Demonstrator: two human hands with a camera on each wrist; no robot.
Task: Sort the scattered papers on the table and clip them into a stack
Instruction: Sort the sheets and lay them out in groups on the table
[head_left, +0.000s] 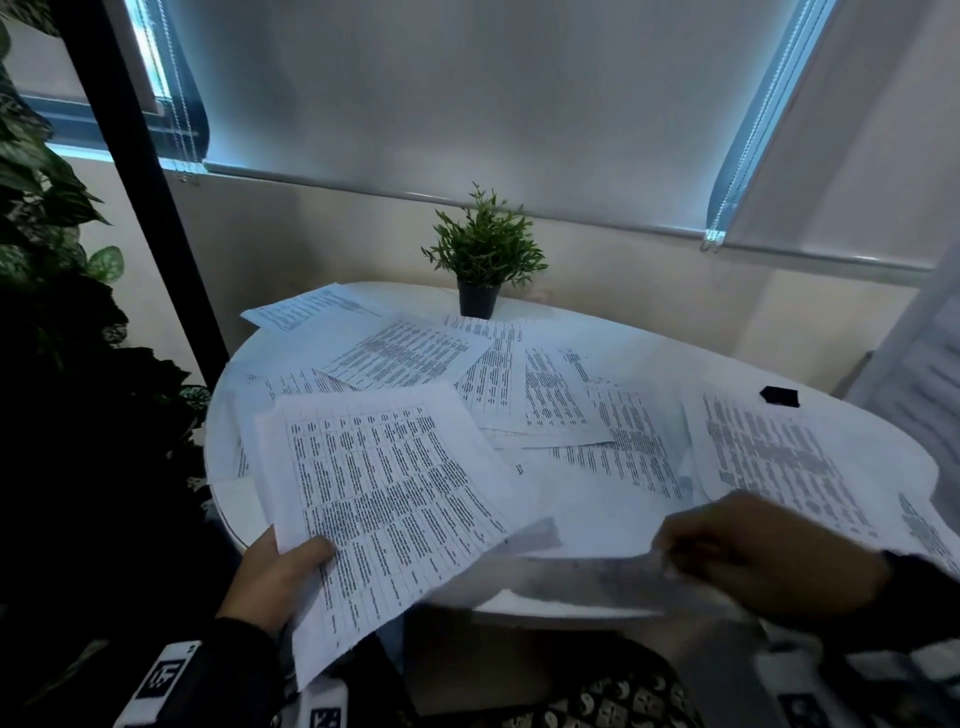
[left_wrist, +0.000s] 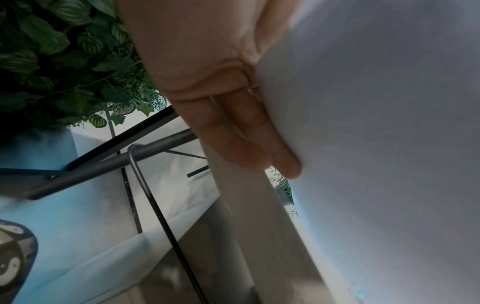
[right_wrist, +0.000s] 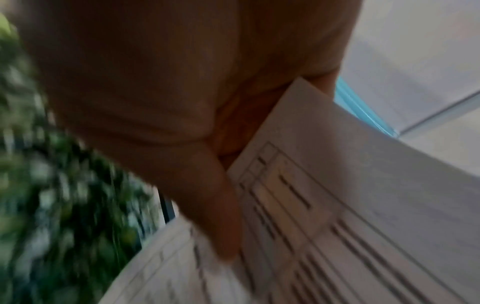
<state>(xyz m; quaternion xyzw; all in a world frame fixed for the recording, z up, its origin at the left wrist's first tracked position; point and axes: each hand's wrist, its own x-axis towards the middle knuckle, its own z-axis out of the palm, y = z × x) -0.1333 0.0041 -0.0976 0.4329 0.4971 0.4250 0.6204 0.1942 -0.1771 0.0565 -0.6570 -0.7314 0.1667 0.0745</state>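
My left hand grips a small stack of printed sheets by its near corner, thumb on top, over the table's near left edge. In the left wrist view its fingers lie flat under the stack's blank underside. My right hand pinches a blurred sheet at the near edge. The right wrist view shows that printed sheet held between thumb and fingers. Several more printed papers lie scattered and overlapping on the white round table. A black binder clip sits at the far right.
A small potted plant stands at the table's far edge. A black pole and dense leafy foliage stand to the left. Window blinds hang behind the table.
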